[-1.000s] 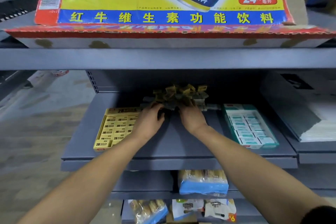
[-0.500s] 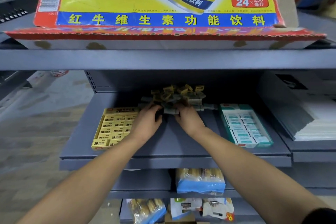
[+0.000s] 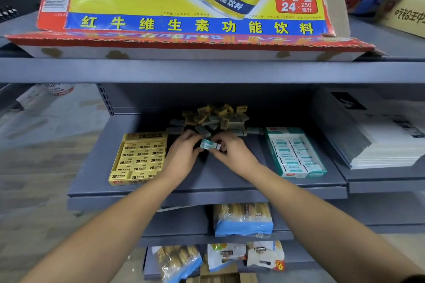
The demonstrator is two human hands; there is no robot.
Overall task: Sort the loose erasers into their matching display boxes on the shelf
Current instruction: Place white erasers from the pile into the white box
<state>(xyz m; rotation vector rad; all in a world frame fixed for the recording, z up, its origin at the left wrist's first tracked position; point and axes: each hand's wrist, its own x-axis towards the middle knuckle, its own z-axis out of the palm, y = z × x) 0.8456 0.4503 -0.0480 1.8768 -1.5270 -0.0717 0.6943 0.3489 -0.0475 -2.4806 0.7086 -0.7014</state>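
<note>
Head view: both hands, left [image 3: 184, 156] and right [image 3: 232, 151], are pinching a teal eraser [image 3: 208, 144] lying crosswise at frame centre, its teal box [image 3: 299, 176] sitting right of them, nearer the right hand.

"2B" on yellow box [image 3: 140, 158], "24×250" on carton [image 3: 188, 0]
</note>
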